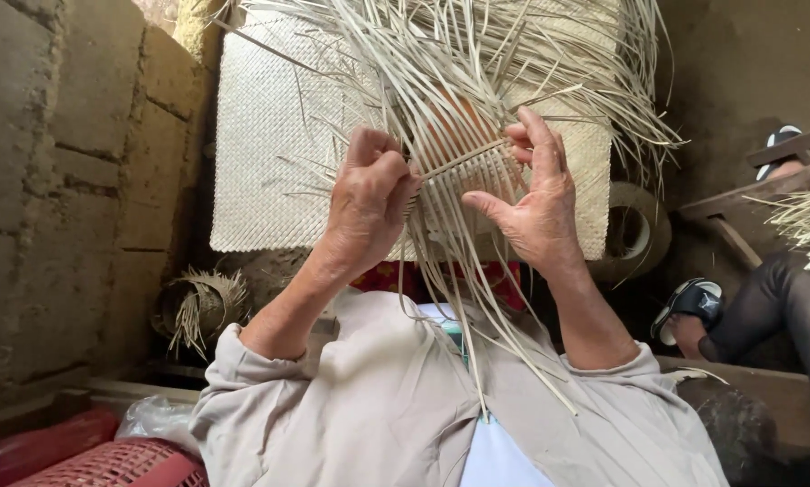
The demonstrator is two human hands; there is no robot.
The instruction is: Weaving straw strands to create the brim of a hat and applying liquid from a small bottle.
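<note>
Centrally, a partly woven piece (468, 171) of pale flat straw strips was held up between both hands, its loose ends fanning upward and outward while several long strips (477, 334) trailed down over the person's grey-sleeved arms. The left hand (369, 203) was clenched on the left edge of the woven section, fingers curled tightly around a bundle of strips. The right hand (535, 207) grasped the right edge more loosely (thumb extended toward the weave, index finger raised and pressing on a strip near the top, remaining fingers partly hidden behind the work). Both hands touched the piece, which hung in the air above the lap, not resting on any surface.

Behind the work, a finished woven mat (260, 153) of the same pale material leaned upright against the mud-brick wall (62, 180). A roll of woven strip (635, 230) lay just beside the mat's lower right corner. A small unfinished basket (197, 307) with frayed strip ends sat low at the wall's foot. A red mesh basket (116, 462) occupied the lower left corner. At the right edge, another person's leg in dark cloth (783, 307) and a sandalled foot (689, 311) were visible, well apart from the hands.
</note>
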